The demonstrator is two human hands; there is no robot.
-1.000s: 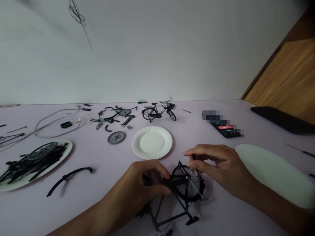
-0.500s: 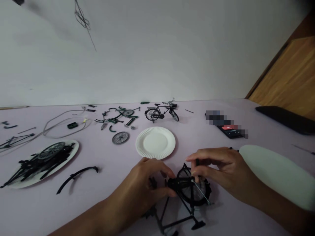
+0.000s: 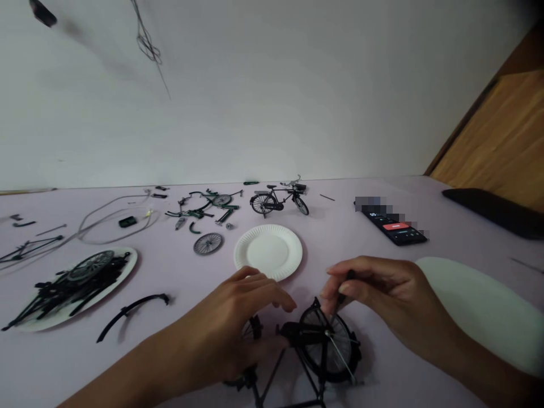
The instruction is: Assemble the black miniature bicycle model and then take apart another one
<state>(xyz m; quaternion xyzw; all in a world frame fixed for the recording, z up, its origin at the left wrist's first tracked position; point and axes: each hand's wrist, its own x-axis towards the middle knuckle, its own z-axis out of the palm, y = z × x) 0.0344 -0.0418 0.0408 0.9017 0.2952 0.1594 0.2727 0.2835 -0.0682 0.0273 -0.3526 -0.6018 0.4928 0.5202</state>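
A black model bicycle rests upside down at the front, its spoked rear wheel towards my right hand. My right hand pinches a small screwdriver with a dark handle; its thin shaft points down at the wheel's hub. Thin metal stays run from the hub to the wheel's edge. My left hand is around the frame's left side, index finger raised and thumb apart from it, the thumb by the chain case. Part of the front wheel is hidden behind this hand.
An assembled model bicycle stands behind a white paper plate. Left are a plate of black parts, a curved mudguard, a loose wheel and green parts. A phone and a pale plate lie right.
The bicycle has shifted slightly down and left in view. My left index finger has lifted off the chain case. The screwdriver now leans, with its shaft showing at the hub.
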